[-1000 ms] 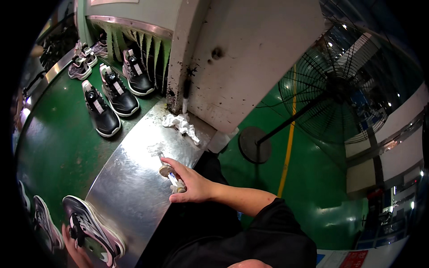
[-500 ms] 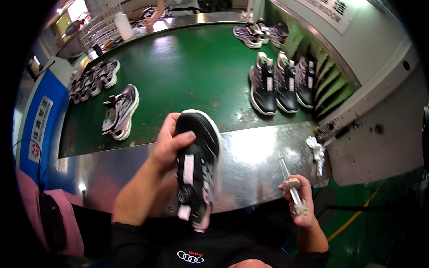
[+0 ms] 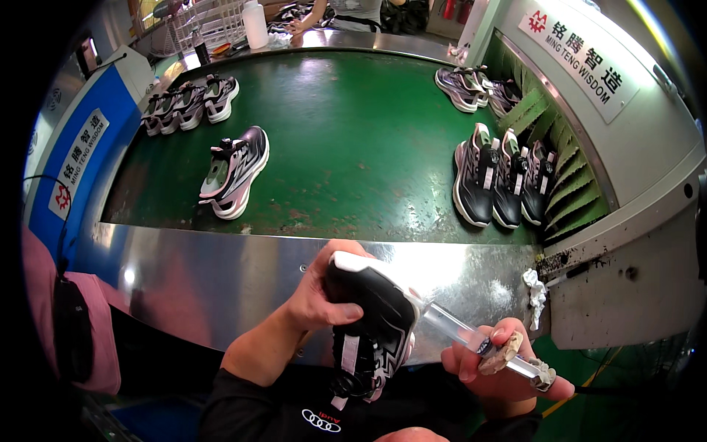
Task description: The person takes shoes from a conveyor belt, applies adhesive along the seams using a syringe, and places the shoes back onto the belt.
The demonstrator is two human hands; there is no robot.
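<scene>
A black sneaker (image 3: 379,298) with a white sole is gripped around its toe end by my left hand (image 3: 318,298), thumb across the upper. It is tilted, toe up, above the steel ledge near my body. My right hand (image 3: 482,365) has its fingers closed on a clear syringe (image 3: 451,324) with crusty, beige-coated finger grips. The syringe points left, its tip at the sole edge of the sneaker; whether it touches I cannot tell. A single grey-pink sneaker (image 3: 239,173) lies beyond on the green surface.
Three black sneakers (image 3: 508,180) stand at right beside a green strip curtain (image 3: 578,191). More sneakers (image 3: 188,107) line the far left, others (image 3: 460,90) the far right. The steel ledge (image 3: 199,283) holds crumpled white tissue (image 3: 535,295). A person's hand (image 3: 298,27) shows behind a white bottle (image 3: 255,26).
The sneaker has tipped over and come lower, with its sole edge turned toward my right hand. The syringe has swung from upright to slanting left and moved up to the sneaker.
</scene>
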